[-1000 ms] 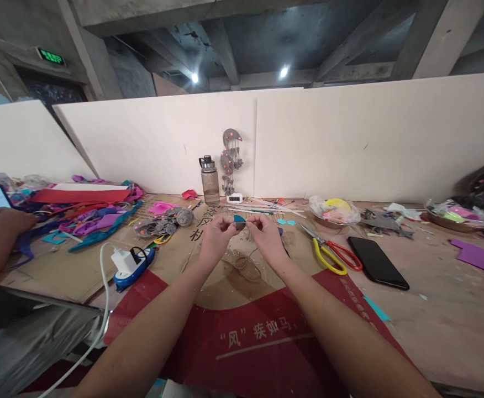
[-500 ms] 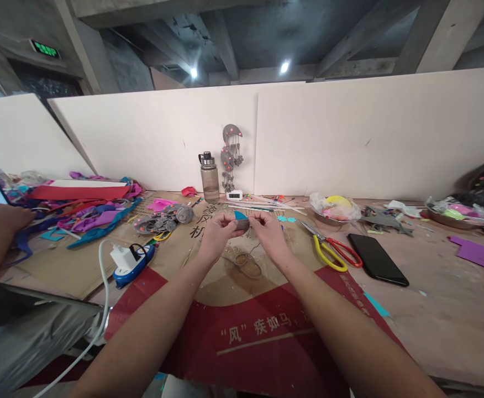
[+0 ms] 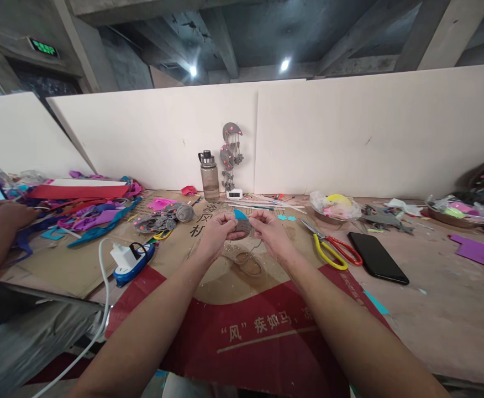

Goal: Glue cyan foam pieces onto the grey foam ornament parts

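- Grey and rounded, the grey piece is raised between the two hands, above the cardboard; we see a blue piece standing up at its top edge.
- Left hand: reaching in from the lower left, fingers curled inward. Thumb and fingertips form a narrow pinch on the left edge of the grey piece.
- Right hand: a near mirror of the other, its fingertips drawn together at the upper right edge of the grey piece. We cannot tell which fingers press on the blue piece.
- Forearms: rising from the lower corners and converging, so that the hands meet near our midline, fingertips close and wrists well apart.
- Thread: looped on the cardboard below the hands, one strand rising towards the right hand; we cannot tell where it ends.
- Scissors: lying to our right, beside a phone.
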Demonstrator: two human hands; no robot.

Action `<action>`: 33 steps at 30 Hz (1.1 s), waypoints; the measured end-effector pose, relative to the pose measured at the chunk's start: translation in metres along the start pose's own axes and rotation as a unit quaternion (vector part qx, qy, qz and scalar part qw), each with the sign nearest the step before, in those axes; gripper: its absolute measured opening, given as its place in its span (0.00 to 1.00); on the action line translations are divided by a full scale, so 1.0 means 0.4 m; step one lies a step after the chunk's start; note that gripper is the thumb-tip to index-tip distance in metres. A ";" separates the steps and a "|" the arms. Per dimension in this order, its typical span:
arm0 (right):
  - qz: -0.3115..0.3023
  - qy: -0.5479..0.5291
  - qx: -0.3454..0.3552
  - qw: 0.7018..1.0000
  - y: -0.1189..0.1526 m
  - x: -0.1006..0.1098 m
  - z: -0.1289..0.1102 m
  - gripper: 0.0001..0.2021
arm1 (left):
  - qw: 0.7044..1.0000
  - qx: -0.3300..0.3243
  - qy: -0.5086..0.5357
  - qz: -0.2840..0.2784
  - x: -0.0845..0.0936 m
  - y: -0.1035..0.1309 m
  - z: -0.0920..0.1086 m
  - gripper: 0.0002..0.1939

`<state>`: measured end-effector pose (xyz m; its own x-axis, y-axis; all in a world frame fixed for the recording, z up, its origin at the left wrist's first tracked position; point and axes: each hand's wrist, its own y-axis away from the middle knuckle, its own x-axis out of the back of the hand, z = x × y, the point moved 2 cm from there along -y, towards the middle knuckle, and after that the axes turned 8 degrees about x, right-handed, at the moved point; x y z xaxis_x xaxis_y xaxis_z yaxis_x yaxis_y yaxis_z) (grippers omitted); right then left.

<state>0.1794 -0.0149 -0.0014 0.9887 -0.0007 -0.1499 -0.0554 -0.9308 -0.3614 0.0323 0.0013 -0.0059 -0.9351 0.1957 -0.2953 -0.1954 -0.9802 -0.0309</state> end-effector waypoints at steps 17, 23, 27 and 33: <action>-0.043 0.253 0.223 0.940 0.024 0.006 -0.035 0.05 | 0.999 0.013 0.038 -0.021 0.005 0.005 0.014 0.16; -0.063 0.268 0.240 0.931 0.024 0.012 -0.041 0.04 | 0.999 0.019 0.040 -0.031 0.007 0.003 0.011 0.16; -0.079 0.285 0.252 0.922 0.025 0.014 -0.048 0.03 | 0.998 0.027 0.038 -0.039 0.006 0.004 0.011 0.15; -0.072 0.286 0.260 0.919 0.030 0.016 -0.045 0.03 | 0.998 0.038 0.035 -0.036 0.007 0.002 0.011 0.13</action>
<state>0.1877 -0.0328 0.0098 0.8940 -0.2223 0.3891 0.1698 -0.6355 -0.7532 0.0284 0.0011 -0.0027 -0.8950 0.2609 -0.3619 -0.2865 -0.9579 0.0178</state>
